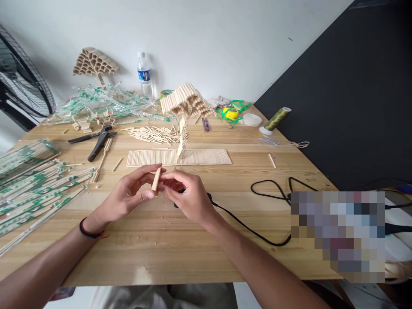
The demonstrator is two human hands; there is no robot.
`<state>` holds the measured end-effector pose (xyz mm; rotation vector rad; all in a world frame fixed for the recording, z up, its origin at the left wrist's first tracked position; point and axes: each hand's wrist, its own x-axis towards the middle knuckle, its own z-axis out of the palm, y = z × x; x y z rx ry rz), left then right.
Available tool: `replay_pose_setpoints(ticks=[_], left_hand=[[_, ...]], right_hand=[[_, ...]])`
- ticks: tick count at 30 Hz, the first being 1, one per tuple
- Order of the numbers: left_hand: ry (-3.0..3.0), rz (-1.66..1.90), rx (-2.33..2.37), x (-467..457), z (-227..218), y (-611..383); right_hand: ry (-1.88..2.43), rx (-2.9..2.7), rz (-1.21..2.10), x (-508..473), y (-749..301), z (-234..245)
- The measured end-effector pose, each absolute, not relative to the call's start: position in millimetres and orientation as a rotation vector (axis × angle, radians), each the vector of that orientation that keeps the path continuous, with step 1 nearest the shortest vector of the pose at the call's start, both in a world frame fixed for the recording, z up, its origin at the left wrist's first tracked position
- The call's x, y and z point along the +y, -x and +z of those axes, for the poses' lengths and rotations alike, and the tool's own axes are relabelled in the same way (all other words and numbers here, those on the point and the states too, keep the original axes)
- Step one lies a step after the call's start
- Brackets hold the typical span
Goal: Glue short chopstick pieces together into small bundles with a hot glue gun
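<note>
My left hand (127, 191) is closed, thumb at the bottom and fingertip at the top of a small piece made of short wooden sticks (156, 179). From the other side, my right hand (189, 193) pinches in at the same piece; some of its fingertips are hidden. Just beyond the hands lies a long flat base of wooden sticks (209, 157). A tree-shaped model (182, 135) with a canopy of short sticks rises from that base. Behind my right hand, a black object (177, 202) with a cable is mostly covered.
Loose cut sticks (151, 134) lie behind the base, with black cutters (102, 142) to their left. Wrapped chopsticks (38, 184) cover the left side. At the back are another stick model (93, 62), a bottle (143, 75) and a thread spool (277, 120). A black cable (257, 236) crosses the right.
</note>
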<state>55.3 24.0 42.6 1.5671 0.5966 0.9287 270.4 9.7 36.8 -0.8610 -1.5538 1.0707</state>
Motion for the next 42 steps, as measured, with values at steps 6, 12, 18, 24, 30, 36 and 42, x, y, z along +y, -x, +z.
replay_pose_setpoints(ticks=[6,12,18,24,30,36,42], left_hand=[[-1.586,0.969,0.624,25.5,40.2,-56.7],[-1.616,0.974,0.649,24.4,44.0,-59.0],[-1.690,0.974,0.752,25.1,47.3,-57.5],[-1.833,0.988,0.814,26.9,45.2,-50.8],[-1.746,1.030,0.790,26.0,41.4,-50.5],[-1.682,1.018,0.744,23.6,44.4,-53.3],[-1.690,1.010,0.717,23.3,46.1,-55.6]], right_hand=[[0.810,-1.418,1.283,9.1,-268.9,35.9],[0.788,-1.374,1.358,8.0,-268.2,39.0],[0.779,-1.442,1.350,5.2,-269.2,45.7],[0.777,-1.485,1.139,5.8,-274.7,50.3],[0.853,-1.577,1.072,1.1,-271.5,50.9],[0.870,-1.478,1.533,2.6,-269.1,47.4],[0.735,-1.383,1.763,8.2,-270.4,45.8]])
